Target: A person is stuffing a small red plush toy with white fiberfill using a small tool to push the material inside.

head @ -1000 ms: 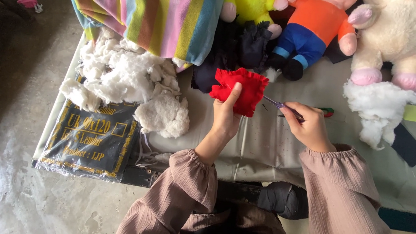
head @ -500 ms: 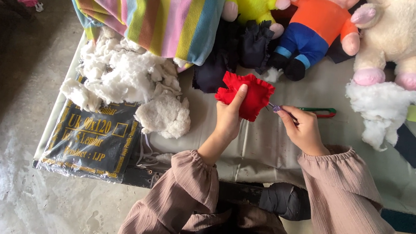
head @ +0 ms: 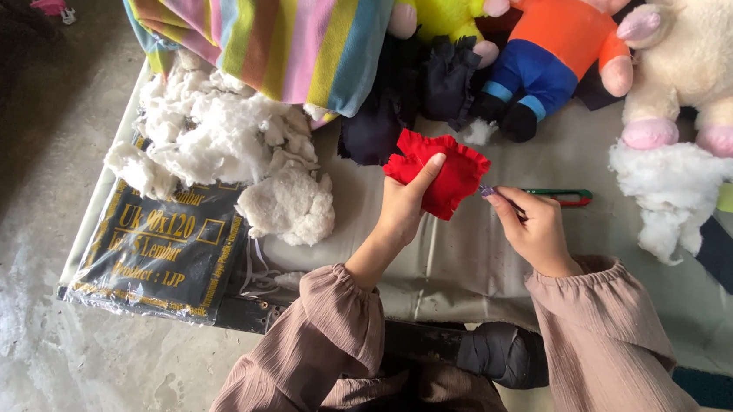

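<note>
My left hand (head: 403,211) holds up a small red fabric piece with frilled edges (head: 443,170), thumb pressed on its front. My right hand (head: 535,228) sits just right of it, fingers pinched on a thin needle-like tool (head: 491,192) whose tip meets the red fabric's right edge. A pair of red and green handled scissors (head: 563,195) lies on the grey sheet just behind my right hand. Both arms wear dusty pink sleeves.
White stuffing is heaped at left (head: 215,137) and at right (head: 673,191). A striped cushion (head: 267,24), a yellow plush (head: 439,7), an orange and blue doll (head: 557,51) and a cream plush (head: 709,63) line the back. A black packaged bundle (head: 158,251) lies at the left edge.
The red fabric and my left hand have shifted slightly. My right hand has drawn in closer to the fabric's right edge.
</note>
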